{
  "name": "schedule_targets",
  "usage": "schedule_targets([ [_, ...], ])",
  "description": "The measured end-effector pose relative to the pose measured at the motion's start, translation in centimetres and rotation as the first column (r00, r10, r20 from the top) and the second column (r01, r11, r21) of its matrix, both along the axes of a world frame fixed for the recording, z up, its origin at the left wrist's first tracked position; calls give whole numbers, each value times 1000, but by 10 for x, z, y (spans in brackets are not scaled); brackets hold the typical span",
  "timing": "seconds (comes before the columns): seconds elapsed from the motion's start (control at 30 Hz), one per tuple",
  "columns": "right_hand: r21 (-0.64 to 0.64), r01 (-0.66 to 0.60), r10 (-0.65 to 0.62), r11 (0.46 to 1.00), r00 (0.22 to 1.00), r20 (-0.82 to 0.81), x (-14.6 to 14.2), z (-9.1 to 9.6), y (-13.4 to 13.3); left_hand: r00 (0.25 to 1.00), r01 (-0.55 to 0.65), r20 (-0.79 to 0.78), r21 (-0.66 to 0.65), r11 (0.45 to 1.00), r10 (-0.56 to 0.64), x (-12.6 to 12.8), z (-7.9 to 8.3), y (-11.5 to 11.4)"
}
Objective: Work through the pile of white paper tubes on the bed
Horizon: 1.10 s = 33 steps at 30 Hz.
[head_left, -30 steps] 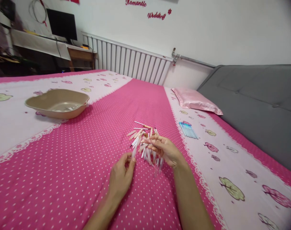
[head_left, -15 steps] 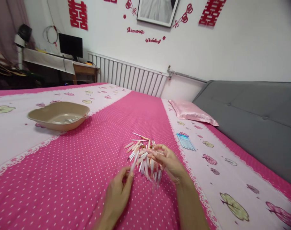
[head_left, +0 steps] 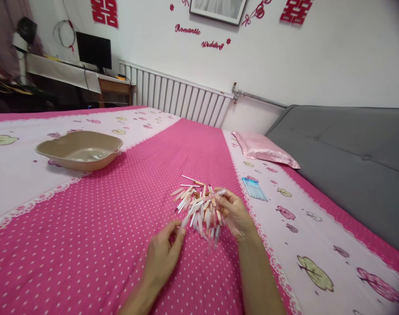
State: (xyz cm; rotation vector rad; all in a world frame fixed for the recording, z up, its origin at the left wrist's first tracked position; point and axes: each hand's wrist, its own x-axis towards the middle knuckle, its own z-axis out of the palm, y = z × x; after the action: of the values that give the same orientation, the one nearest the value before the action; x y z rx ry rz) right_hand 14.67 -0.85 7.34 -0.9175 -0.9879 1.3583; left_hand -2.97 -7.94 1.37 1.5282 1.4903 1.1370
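Observation:
In the head view, my left hand (head_left: 164, 249) is low at the centre, thumb and fingers closed on a pale translucent pen-like stick (head_left: 187, 217) that slants up to the right. My right hand (head_left: 234, 216) is across from it, its fingertips pinching a pale pink pen-like stick (head_left: 217, 194). The inner ends of the two sticks come close together; whether they touch I cannot tell. Below and behind them lies a loose pile of slim pen-like pieces (head_left: 182, 203), white, pink, peach and clear, some with dark tips. My right hand partly covers the pile.
A row of blue pens (head_left: 254, 189) lies to the right on the bedspread (head_left: 146, 188). On the left is a beige basin (head_left: 77, 151) with a few small pale pieces inside. Farther back are a pink pillow (head_left: 265, 148) and a grey headboard (head_left: 347, 144).
My right hand has turned slightly and lifted its stick's outer end. The left stick now lies more slanted toward it. The whole view has shifted, so the scene appears a little higher.

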Motion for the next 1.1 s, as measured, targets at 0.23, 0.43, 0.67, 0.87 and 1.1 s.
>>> schedule_targets([
  [0.23,-57,17,-20,998,998,-55,-5,1,1,999,12,-41,15,1000,-11,1,-2,0],
  [0.43,-6,28,-28,1000,999,-21,-8,2,-1,999,27,-48,34,999,-25,1,-2,0],
  [0.67,-7,-6,6,1000,1000,9,-9,3,-2,999,12,-48,71,997,-9,2,-1,-1],
  [0.87,17,-32,30,999,996,82,-9,2,-3,999,31,-46,86,996,-28,2,0,-1],
  [1.1,13,-112,109,994,985,130,-14,-1,-5,997,49,-71,101,994,-42,2,2,-1],
])
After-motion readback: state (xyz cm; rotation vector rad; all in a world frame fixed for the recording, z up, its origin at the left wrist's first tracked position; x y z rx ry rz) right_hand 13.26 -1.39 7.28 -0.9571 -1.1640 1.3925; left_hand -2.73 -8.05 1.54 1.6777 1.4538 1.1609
